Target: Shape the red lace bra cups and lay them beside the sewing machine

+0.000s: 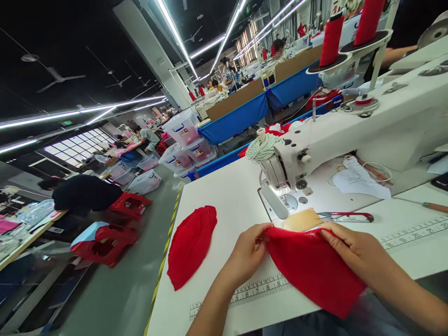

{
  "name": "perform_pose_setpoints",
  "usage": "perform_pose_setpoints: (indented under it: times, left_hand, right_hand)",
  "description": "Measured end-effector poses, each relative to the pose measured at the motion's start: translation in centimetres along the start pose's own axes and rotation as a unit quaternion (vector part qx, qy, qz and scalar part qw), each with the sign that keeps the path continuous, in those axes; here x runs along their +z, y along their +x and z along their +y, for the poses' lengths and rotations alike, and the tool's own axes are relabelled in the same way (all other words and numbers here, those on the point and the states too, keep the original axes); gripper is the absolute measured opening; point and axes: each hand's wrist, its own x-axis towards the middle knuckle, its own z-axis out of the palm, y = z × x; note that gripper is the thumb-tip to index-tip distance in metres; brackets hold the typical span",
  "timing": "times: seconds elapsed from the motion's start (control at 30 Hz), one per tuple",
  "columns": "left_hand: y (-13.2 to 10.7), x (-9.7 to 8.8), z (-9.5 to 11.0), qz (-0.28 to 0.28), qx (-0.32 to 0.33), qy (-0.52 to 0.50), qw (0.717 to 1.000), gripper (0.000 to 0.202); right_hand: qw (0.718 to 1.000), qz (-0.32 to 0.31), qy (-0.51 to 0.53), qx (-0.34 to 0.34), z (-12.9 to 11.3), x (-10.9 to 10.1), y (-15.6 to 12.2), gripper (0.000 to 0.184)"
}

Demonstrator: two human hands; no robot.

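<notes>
My left hand [247, 254] pinches the left corner of a red fabric piece [311, 268] that lies on the white sewing table [224, 196]. My right hand [350, 245] rests on the fabric's upper right edge, fingers pressing it flat. The fabric hangs over the table's near edge toward me. Just beyond it sits a tan card piece [303, 219], close to the needle area of the white sewing machine [353, 126].
A folded red fabric stack [191, 242] lies at the table's left. Red-handled scissors [346, 216] lie right of the tan piece. Red thread cones [332, 39] stand on the machine. Red stools [105, 240], plastic bins [182, 128] and other workers fill the aisle at left.
</notes>
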Motion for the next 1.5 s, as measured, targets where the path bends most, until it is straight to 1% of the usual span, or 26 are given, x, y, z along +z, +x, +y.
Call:
perform_pose_setpoints:
  times: [0.07, 0.1, 0.17, 0.23, 0.3, 0.37, 0.43, 0.5, 0.53, 0.57, 0.63, 0.7, 0.73, 0.8, 0.87, 0.93, 1.0, 1.07, 1.1, 1.13, 1.17, 1.23, 1.3, 1.37, 1.43, 1.5]
  left_hand:
    - [0.1, -0.1, -0.2, 0.036, -0.001, 0.054, 0.998, 0.013]
    - [0.2, -0.1, -0.3, 0.057, -0.016, 0.051, 0.997, 0.013]
    - [0.3, 0.1, -0.4, 0.069, -0.041, -0.005, 0.997, 0.031]
    - [0.3, 0.2, -0.4, 0.042, -0.054, -0.093, 0.993, 0.039]
    - [0.2, 0.3, -0.4, 0.007, -0.073, -0.185, 0.980, 0.042]
    - [0.0, 0.5, -0.4, 0.002, -0.088, -0.254, 0.963, 0.045]
    - [-0.1, 0.7, -0.6, 0.003, -0.095, -0.297, 0.950, 0.047]
    - [-0.2, 0.7, -0.8, 0.003, -0.107, -0.327, 0.939, 0.046]
    - [-0.3, 0.6, -0.9, 0.005, -0.116, -0.342, 0.932, 0.045]
    - [-0.3, 0.5, -0.9, 0.013, -0.124, -0.358, 0.926, 0.043]
    - [-0.4, 0.3, -1.0, 0.037, -0.133, -0.388, 0.911, 0.040]
    - [-0.5, 0.2, -1.0, 0.050, -0.134, -0.416, 0.898, 0.035]
    - [-0.6, 0.1, -1.0, 0.052, -0.133, -0.430, 0.891, 0.033]
    - [-0.6, 0.3, -1.0, 0.049, -0.131, -0.462, 0.876, 0.030]
    - [-0.5, 0.6, -1.1, 0.041, -0.116, -0.486, 0.865, 0.030]
    - [-0.2, 1.0, -1.1, 0.029, -0.090, -0.496, 0.863, 0.032]
    - [0.2, 1.3, -1.2, 0.030, -0.073, -0.510, 0.856, 0.032]
    - [0.8, 1.7, -1.1, 0.054, -0.067, -0.544, 0.834, 0.029]
    - [1.1, 1.8, -1.0, 0.068, -0.068, -0.565, 0.819, 0.026]
    - [1.3, 2.0, -0.9, 0.079, -0.070, -0.585, 0.804, 0.022]
    - [1.6, 2.1, -0.7, 0.089, -0.076, -0.602, 0.790, 0.016]
    - [2.0, 2.4, -0.4, 0.102, -0.101, -0.626, 0.766, 0.013]
    - [2.2, 2.5, -0.2, 0.117, -0.128, -0.639, 0.749, 0.021]
    - [2.3, 2.6, -0.2, 0.125, -0.144, -0.649, 0.736, 0.025]
    - [2.4, 2.5, -0.4, 0.119, -0.149, -0.657, 0.729, 0.021]
    - [2.4, 2.4, -0.6, 0.103, -0.142, -0.659, 0.732, 0.018]
  right_hand:
    - [0.997, 0.002, 0.054, 0.056, -0.2, -0.4, 0.6, 0.044]
    - [0.995, 0.000, 0.075, 0.068, -0.4, -0.6, 0.9, 0.045]
    - [0.991, -0.006, 0.102, 0.088, -0.9, -0.8, 1.3, 0.045]
    - [0.987, -0.024, 0.117, 0.111, -1.4, -1.0, 1.6, 0.045]
    - [0.982, -0.040, 0.130, 0.130, -1.7, -1.1, 1.6, 0.045]
    - [0.979, -0.049, 0.143, 0.137, -1.7, -0.9, 1.6, 0.045]
    - [0.975, -0.059, 0.164, 0.137, -1.7, -0.7, 1.5, 0.045]
    - [0.963, -0.092, 0.203, 0.148, -1.7, -0.4, 1.5, 0.046]
    - [0.951, -0.123, 0.235, 0.162, -1.8, -0.3, 1.5, 0.047]
    - [0.931, -0.160, 0.273, 0.180, -1.9, -0.3, 1.5, 0.048]
    - [0.879, -0.223, 0.363, 0.214, -2.1, -0.2, 1.6, 0.048]
    - [0.827, -0.253, 0.446, 0.230, -2.2, -0.2, 1.9, 0.045]
    - [0.808, -0.255, 0.478, 0.233, -2.2, -0.2, 2.1, 0.044]
    - [0.778, -0.253, 0.524, 0.239, -2.2, -0.3, 2.5, 0.048]
    - [0.755, -0.236, 0.551, 0.267, -2.3, -0.3, 2.8, 0.057]
    - [0.729, -0.199, 0.574, 0.315, -2.3, -0.4, 3.1, 0.071]
    - [0.696, -0.152, 0.610, 0.346, -2.2, -0.5, 3.2, 0.085]
    - [0.660, -0.123, 0.661, 0.335, -2.2, -0.6, 3.1, 0.093]
    - [0.647, -0.122, 0.681, 0.321, -2.2, -0.7, 2.9, 0.094]
    - [0.642, -0.124, 0.690, 0.311, -2.3, -0.8, 2.8, 0.093]
    - [0.646, -0.125, 0.687, 0.307, -2.5, -0.9, 2.6, 0.091]
    - [0.674, -0.116, 0.659, 0.313, -3.0, -1.2, 2.2, 0.091]
    - [0.705, -0.092, 0.625, 0.322, -3.4, -1.5, 2.0, 0.096]
    - [0.719, -0.076, 0.612, 0.319, -3.3, -1.6, 1.9, 0.103]
    - [0.723, -0.073, 0.609, 0.319, -2.9, -1.7, 1.8, 0.106]
    - [0.721, -0.074, 0.608, 0.324, -2.4, -1.8, 1.7, 0.107]
